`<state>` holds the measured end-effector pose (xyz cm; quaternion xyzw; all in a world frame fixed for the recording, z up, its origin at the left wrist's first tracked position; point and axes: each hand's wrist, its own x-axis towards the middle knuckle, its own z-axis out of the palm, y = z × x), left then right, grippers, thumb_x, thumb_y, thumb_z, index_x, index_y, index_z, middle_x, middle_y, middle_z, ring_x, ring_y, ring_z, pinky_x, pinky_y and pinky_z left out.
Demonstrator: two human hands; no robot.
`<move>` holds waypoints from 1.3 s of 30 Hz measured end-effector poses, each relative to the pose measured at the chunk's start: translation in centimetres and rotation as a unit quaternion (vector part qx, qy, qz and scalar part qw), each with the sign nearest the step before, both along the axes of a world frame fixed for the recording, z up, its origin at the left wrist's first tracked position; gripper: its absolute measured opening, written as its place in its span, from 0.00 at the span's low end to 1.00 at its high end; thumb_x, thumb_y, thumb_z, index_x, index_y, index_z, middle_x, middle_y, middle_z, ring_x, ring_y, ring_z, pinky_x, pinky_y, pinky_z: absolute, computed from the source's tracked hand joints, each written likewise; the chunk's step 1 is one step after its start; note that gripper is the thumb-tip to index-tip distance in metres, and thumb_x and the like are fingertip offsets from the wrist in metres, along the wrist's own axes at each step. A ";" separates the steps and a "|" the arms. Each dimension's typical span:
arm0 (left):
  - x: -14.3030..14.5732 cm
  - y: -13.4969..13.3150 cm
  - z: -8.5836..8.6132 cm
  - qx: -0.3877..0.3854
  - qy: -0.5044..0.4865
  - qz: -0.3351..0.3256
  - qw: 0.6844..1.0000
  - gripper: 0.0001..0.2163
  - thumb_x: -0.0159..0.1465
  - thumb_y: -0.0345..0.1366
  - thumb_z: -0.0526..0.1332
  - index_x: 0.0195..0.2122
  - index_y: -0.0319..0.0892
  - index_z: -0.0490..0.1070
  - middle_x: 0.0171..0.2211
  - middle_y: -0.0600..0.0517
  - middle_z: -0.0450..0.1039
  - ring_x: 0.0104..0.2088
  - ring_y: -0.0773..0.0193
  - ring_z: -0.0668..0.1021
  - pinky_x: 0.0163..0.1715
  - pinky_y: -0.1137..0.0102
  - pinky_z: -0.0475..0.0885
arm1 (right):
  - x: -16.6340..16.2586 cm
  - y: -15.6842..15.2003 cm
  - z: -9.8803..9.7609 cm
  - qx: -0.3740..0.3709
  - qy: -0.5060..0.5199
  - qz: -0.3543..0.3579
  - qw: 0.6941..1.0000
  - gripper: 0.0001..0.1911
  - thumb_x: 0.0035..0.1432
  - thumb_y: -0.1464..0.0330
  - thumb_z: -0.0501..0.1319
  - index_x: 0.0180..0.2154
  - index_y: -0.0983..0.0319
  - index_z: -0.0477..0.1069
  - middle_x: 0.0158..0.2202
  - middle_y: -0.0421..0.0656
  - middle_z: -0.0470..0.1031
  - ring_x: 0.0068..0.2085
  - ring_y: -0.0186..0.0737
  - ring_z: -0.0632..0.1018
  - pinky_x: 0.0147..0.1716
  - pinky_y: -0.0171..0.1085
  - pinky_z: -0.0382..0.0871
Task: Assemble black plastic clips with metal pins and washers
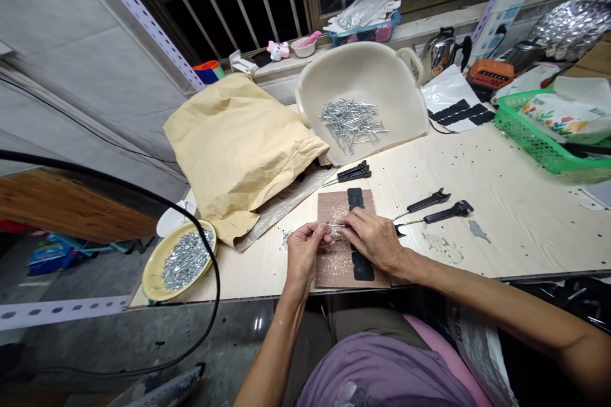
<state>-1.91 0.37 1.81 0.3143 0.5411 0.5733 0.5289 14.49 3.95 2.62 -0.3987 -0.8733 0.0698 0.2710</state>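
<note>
Over a brown board (329, 270), my left hand (305, 248) is closed in a pinch at the left end of a thin metal rod (336, 225). My right hand (372, 238) pinches the same rod from the other side, its fingertips close to the left ones. Any small part between the left fingertips is too small to make out. A row of black pads (363, 268) runs along the board, partly hidden under my right hand. Right of that hand lie black-handled tools (449, 211) with thin metal shafts; similar tools (353, 173) rest beyond the board.
A cream basin (405, 102) holds many metal rods (351, 121). To the left, a yellow bowl (155, 267) contains small metal parts (187, 259). A large brown paper bag (238, 146) lies behind my left hand. A green basket (534, 146) stands at right. A black cable (217, 273) arcs across the left.
</note>
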 end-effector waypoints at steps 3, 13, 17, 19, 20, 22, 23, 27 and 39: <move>0.2 0.0 0.2 -0.005 -0.011 -0.007 1.000 0.13 0.51 0.40 0.68 0.34 0.36 0.75 0.24 0.52 0.74 0.22 0.72 0.73 0.27 0.74 0.70 | 0.1 0.1 0.0 -0.004 0.005 0.012 1.000 0.11 0.65 0.66 0.51 0.37 0.61 0.70 0.34 0.44 0.71 0.35 0.35 0.72 0.32 0.33 0.61; 0.3 0.3 0.6 -0.041 -0.074 -0.006 0.996 0.15 0.48 0.39 0.70 0.32 0.35 0.75 0.24 0.53 0.74 0.21 0.73 0.73 0.26 0.75 0.72 | 0.3 0.7 -0.1 -0.113 0.109 0.064 0.985 0.09 0.63 0.66 0.53 0.39 0.62 0.69 0.36 0.43 0.69 0.35 0.35 0.72 0.33 0.33 0.66; 0.7 0.5 0.7 -0.041 -0.084 -0.005 0.996 0.14 0.47 0.38 0.71 0.32 0.34 0.75 0.24 0.53 0.74 0.21 0.73 0.73 0.27 0.75 0.72 | 0.3 0.9 -0.3 -0.155 0.146 0.066 0.975 0.11 0.64 0.66 0.51 0.34 0.62 0.70 0.31 0.42 0.69 0.33 0.34 0.71 0.34 0.34 0.66; 1.0 0.7 0.7 -0.044 -0.086 -0.003 0.995 0.14 0.47 0.38 0.71 0.31 0.34 0.75 0.24 0.53 0.74 0.21 0.74 0.73 0.26 0.75 0.72 | 0.4 0.9 -0.3 -0.180 0.177 0.066 0.965 0.10 0.63 0.66 0.53 0.33 0.62 0.69 0.30 0.41 0.70 0.33 0.34 0.72 0.34 0.34 0.66; 1.2 0.8 0.7 -0.048 -0.088 -0.003 0.995 0.14 0.47 0.38 0.71 0.31 0.34 0.75 0.24 0.52 0.74 0.21 0.74 0.73 0.26 0.76 0.72 | 0.5 0.9 -0.3 -0.183 0.184 0.064 0.964 0.09 0.63 0.66 0.54 0.33 0.63 0.69 0.31 0.41 0.71 0.34 0.34 0.72 0.35 0.34 0.66; 1.6 0.9 0.6 -0.054 -0.092 -0.010 0.994 0.14 0.46 0.39 0.71 0.31 0.35 0.75 0.24 0.52 0.74 0.21 0.74 0.73 0.26 0.75 0.72 | 1.1 0.9 -0.4 -0.170 0.169 0.052 0.969 0.09 0.63 0.65 0.54 0.35 0.62 0.69 0.33 0.42 0.72 0.35 0.34 0.73 0.35 0.33 0.66; 1.9 1.0 0.5 -0.057 -0.092 -0.018 0.994 0.14 0.46 0.39 0.71 0.30 0.35 0.75 0.24 0.52 0.74 0.21 0.74 0.73 0.26 0.75 0.73 | 1.6 1.0 -0.4 -0.156 0.146 0.048 0.976 0.10 0.64 0.65 0.53 0.36 0.62 0.70 0.34 0.42 0.72 0.35 0.34 0.73 0.35 0.33 0.65; 2.6 1.3 -0.2 -0.073 -0.072 -0.062 0.993 0.20 0.49 0.40 0.70 0.41 0.35 0.75 0.23 0.53 0.72 0.22 0.73 0.73 0.27 0.74 0.74 | 4.0 2.5 -0.5 -0.091 0.046 0.034 0.994 0.12 0.65 0.63 0.51 0.38 0.61 0.71 0.35 0.42 0.71 0.34 0.33 0.72 0.31 0.31 0.63; 1.5 1.5 -1.3 0.007 0.268 -0.018 0.963 0.22 0.60 0.46 0.58 0.54 0.43 0.67 0.33 0.51 0.68 0.23 0.72 0.69 0.20 0.75 0.66 | 6.8 9.2 -2.7 -0.027 -0.035 -0.012 0.999 0.17 0.65 0.59 0.49 0.38 0.61 0.73 0.36 0.43 0.71 0.36 0.34 0.71 0.27 0.32 0.57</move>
